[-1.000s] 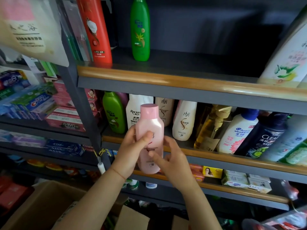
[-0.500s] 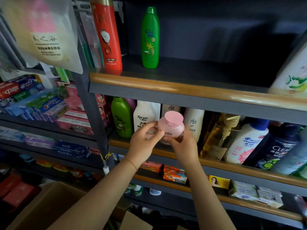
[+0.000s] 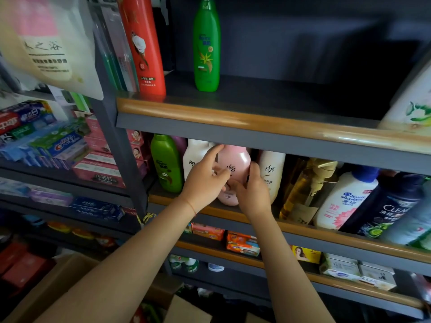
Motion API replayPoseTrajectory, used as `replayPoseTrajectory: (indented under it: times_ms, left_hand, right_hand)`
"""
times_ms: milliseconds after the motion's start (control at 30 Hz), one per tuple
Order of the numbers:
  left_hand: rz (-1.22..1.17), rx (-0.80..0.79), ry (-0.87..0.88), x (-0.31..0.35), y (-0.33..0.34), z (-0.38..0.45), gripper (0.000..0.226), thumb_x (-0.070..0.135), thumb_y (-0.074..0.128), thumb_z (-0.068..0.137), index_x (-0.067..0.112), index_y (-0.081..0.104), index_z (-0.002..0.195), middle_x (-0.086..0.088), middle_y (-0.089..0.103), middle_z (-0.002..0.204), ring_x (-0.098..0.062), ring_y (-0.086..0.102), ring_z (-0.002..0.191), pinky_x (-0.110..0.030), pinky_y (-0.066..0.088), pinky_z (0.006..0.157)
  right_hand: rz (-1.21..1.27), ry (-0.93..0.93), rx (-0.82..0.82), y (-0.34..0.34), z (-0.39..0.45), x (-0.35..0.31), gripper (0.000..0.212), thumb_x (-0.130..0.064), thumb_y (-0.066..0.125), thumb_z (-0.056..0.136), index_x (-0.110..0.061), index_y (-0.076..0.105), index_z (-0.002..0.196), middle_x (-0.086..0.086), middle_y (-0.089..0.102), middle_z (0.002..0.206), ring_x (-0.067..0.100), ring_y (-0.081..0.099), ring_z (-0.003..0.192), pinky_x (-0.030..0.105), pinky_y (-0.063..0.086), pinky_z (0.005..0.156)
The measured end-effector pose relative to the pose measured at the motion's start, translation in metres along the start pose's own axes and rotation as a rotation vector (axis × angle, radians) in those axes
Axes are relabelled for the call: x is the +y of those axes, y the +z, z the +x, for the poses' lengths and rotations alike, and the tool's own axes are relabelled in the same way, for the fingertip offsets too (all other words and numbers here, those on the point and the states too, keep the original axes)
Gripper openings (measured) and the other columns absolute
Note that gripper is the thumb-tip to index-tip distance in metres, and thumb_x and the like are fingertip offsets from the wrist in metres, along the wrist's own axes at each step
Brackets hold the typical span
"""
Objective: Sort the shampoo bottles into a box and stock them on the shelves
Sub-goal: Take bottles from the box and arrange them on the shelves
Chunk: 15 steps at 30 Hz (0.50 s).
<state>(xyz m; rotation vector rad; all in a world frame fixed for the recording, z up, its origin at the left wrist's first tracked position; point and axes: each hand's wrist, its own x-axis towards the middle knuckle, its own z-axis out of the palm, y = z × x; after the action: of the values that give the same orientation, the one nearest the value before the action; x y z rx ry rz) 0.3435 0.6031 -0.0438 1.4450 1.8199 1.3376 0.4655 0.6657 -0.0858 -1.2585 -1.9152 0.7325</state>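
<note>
A pink shampoo bottle (image 3: pixel 235 166) stands upright on the middle shelf (image 3: pixel 303 231), between a white bottle (image 3: pixel 193 157) and a cream bottle (image 3: pixel 271 173). My left hand (image 3: pixel 205 180) grips its left side, fingers reaching up to the cap. My right hand (image 3: pixel 250 190) holds its right side and lower front. The bottle's base is partly hidden by both hands. A cardboard box (image 3: pixel 56 285) sits low at the left, below my left forearm.
The top shelf (image 3: pixel 233 117) holds a red bottle (image 3: pixel 142 45), a green bottle (image 3: pixel 206 47) and a pale bottle (image 3: pixel 412 103) at the right. More bottles crowd the middle shelf to the right. Toothpaste boxes (image 3: pixel 46 141) fill the left rack. Soap boxes (image 3: pixel 242 243) lie below.
Both hands carried the pink bottle from in front of the shelf, tipped it cap-first toward me, then stood it upright in the gap on the middle shelf.
</note>
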Motion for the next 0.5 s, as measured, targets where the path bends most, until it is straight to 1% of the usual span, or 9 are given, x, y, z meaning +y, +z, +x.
replayPoseTrajectory:
  times_ms: [100, 167, 200, 233, 300, 333, 400, 467, 500]
  left_hand:
    - [-0.019, -0.053, -0.047, 0.008, 0.002, 0.006, 0.064, 0.016, 0.057, 0.094, 0.031, 0.033, 0.151, 0.002, 0.072, 0.088, -0.014, 0.069, 0.063, -0.027, 0.054, 0.068]
    - [-0.022, -0.066, -0.057, 0.007, 0.003, 0.003, 0.065, 0.014, 0.055, 0.095, 0.033, 0.031, 0.151, 0.003, 0.072, 0.089, -0.012, 0.069, 0.063, -0.023, 0.052, 0.066]
    - [-0.023, -0.059, -0.05, 0.005, 0.004, 0.0, 0.064, 0.012, 0.054, 0.095, 0.034, 0.031, 0.15, 0.003, 0.072, 0.089, -0.01, 0.069, 0.063, -0.019, 0.052, 0.065]
    - [-0.024, -0.04, -0.038, 0.001, 0.004, -0.004, 0.061, 0.011, 0.054, 0.095, 0.036, 0.033, 0.147, 0.003, 0.072, 0.089, -0.009, 0.069, 0.065, -0.017, 0.052, 0.064]
    - [-0.061, 0.024, -0.046, -0.007, 0.004, -0.014, 0.047, 0.008, 0.053, 0.095, 0.029, 0.046, 0.137, -0.001, 0.072, 0.089, -0.012, 0.07, 0.071, -0.024, 0.057, 0.068]
    - [-0.146, 0.049, -0.104, -0.01, 0.005, -0.019, 0.038, 0.007, 0.052, 0.095, 0.023, 0.053, 0.129, -0.004, 0.072, 0.09, -0.016, 0.071, 0.074, -0.03, 0.059, 0.068]
    - [-0.523, 0.025, -0.345, -0.015, 0.01, -0.029, 0.02, 0.006, 0.051, 0.097, 0.014, 0.061, 0.113, -0.012, 0.072, 0.089, -0.023, 0.072, 0.074, -0.035, 0.061, 0.067]
    - [-0.917, -0.043, -0.568, -0.02, 0.014, -0.036, 0.014, 0.011, 0.05, 0.099, 0.008, 0.062, 0.105, -0.016, 0.073, 0.088, -0.026, 0.073, 0.075, -0.036, 0.062, 0.07]
    - [-1.007, -0.054, -0.628, -0.024, 0.015, -0.036, 0.016, 0.013, 0.049, 0.099, 0.006, 0.063, 0.103, -0.017, 0.072, 0.09, -0.027, 0.073, 0.076, -0.036, 0.063, 0.071]
  right_hand:
    - [-0.021, 0.01, 0.017, -0.001, -0.002, 0.0, 0.037, -0.022, 0.067, 0.092, -0.009, 0.048, 0.121, -0.001, 0.058, 0.09, 0.021, 0.061, 0.081, 0.016, 0.036, 0.053]
    - [0.006, 0.014, 0.066, 0.002, -0.01, 0.002, 0.045, -0.021, 0.067, 0.092, -0.008, 0.048, 0.132, 0.005, 0.064, 0.103, 0.023, 0.065, 0.087, 0.018, 0.043, 0.06]
    - [0.037, 0.015, 0.097, 0.002, -0.016, 0.003, 0.049, -0.02, 0.067, 0.093, -0.01, 0.046, 0.137, 0.007, 0.065, 0.111, 0.019, 0.066, 0.086, 0.015, 0.045, 0.062]
    - [0.146, 0.051, 0.138, 0.002, -0.025, 0.003, 0.051, -0.019, 0.067, 0.093, -0.012, 0.044, 0.139, 0.005, 0.064, 0.115, 0.01, 0.066, 0.081, 0.01, 0.045, 0.061]
    - [0.433, 0.224, 0.174, -0.002, -0.044, 0.0, 0.049, -0.015, 0.063, 0.095, -0.017, 0.042, 0.14, 0.0, 0.061, 0.115, -0.002, 0.065, 0.076, 0.009, 0.049, 0.06]
    - [0.651, 0.358, 0.133, -0.006, -0.052, -0.006, 0.044, -0.013, 0.061, 0.096, -0.016, 0.044, 0.137, 0.001, 0.062, 0.113, -0.001, 0.067, 0.081, 0.013, 0.052, 0.064]
    - [1.15, 0.624, -0.038, -0.013, -0.06, -0.017, 0.027, -0.01, 0.054, 0.098, -0.006, 0.055, 0.125, 0.012, 0.068, 0.106, 0.014, 0.069, 0.094, 0.025, 0.056, 0.082]
    - [1.372, 0.723, -0.129, -0.014, -0.057, -0.02, 0.017, -0.01, 0.048, 0.1, -0.002, 0.061, 0.109, 0.028, 0.064, 0.113, 0.024, 0.067, 0.095, 0.031, 0.055, 0.09]
    - [1.416, 0.759, -0.128, -0.012, -0.054, -0.019, 0.017, -0.011, 0.047, 0.101, -0.001, 0.06, 0.106, 0.032, 0.06, 0.117, 0.025, 0.067, 0.094, 0.031, 0.054, 0.089]
